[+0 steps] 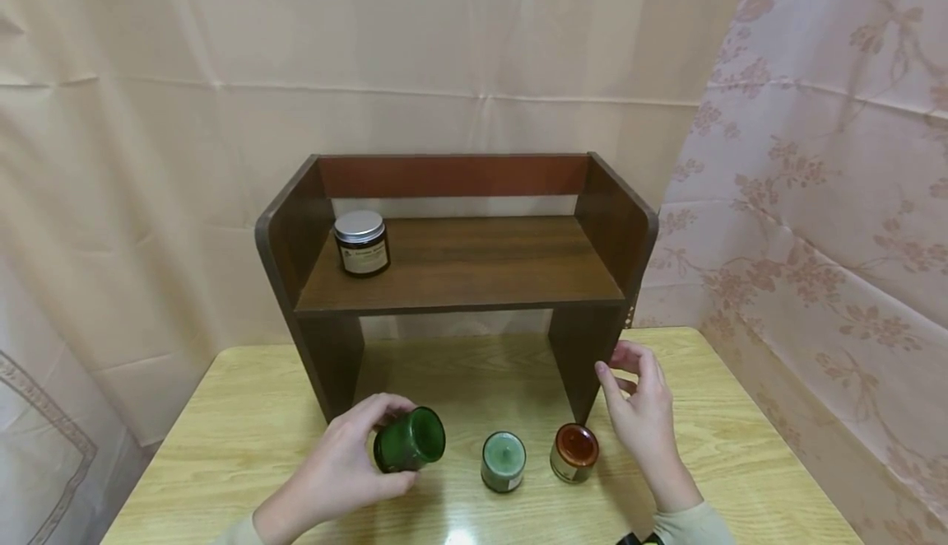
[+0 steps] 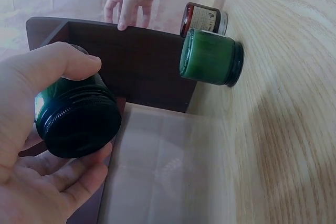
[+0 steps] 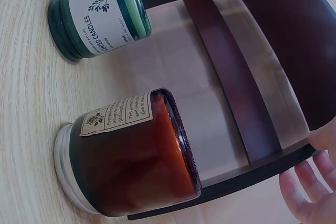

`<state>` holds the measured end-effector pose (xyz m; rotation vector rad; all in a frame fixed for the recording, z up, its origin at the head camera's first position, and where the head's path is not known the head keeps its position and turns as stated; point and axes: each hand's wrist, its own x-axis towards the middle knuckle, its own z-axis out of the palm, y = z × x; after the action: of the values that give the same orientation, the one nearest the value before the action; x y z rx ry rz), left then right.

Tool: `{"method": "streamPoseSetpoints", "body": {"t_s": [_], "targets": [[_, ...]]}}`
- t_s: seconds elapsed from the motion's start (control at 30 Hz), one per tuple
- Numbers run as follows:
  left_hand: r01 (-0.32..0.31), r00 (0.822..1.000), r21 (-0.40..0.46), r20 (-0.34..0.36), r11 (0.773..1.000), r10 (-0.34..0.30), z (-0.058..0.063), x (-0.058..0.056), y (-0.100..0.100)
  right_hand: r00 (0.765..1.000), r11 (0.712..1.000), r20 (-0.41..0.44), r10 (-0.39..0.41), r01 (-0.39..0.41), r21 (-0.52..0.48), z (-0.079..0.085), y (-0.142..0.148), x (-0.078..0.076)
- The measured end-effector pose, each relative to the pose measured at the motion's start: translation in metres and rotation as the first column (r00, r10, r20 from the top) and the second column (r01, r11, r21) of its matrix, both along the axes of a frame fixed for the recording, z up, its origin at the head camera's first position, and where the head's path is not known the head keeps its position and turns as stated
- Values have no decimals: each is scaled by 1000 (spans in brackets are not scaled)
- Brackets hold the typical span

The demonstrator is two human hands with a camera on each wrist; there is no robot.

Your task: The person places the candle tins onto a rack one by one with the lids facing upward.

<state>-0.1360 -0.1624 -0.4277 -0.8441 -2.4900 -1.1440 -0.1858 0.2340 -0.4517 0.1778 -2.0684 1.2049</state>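
My left hand (image 1: 354,456) grips a dark green candle jar (image 1: 410,440), held tilted near the shelf's left front. In the left wrist view, the jar's ribbed dark lid (image 2: 81,124) faces the camera. My right hand (image 1: 646,401) is at the front edge of the dark wooden shelf's right side panel (image 1: 573,356). Its thumb and fingers lie on either side of that edge in the right wrist view. Between the hands, a lighter green candle jar (image 1: 504,464) and an amber candle jar (image 1: 573,454) stand on the table, the amber one with its silver lid (image 3: 68,171) down.
On the upper board of the shelf (image 1: 481,261), toward the left, stands a dark jar (image 1: 361,244) with a silver lid and pale label. The shelf stands on a light wooden table (image 1: 726,413). Beige curtain (image 1: 444,51) and flowered cloth (image 1: 829,224) hang behind and right.
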Motion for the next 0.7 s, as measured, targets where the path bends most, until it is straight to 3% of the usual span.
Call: {"method": "streamPoseSetpoints", "body": {"t_s": [0.7], "targets": [[-2, 1000, 22, -28, 1000, 2, 5, 1, 1, 1000, 1000, 12, 0, 0, -3, 0, 1, 0]]}}
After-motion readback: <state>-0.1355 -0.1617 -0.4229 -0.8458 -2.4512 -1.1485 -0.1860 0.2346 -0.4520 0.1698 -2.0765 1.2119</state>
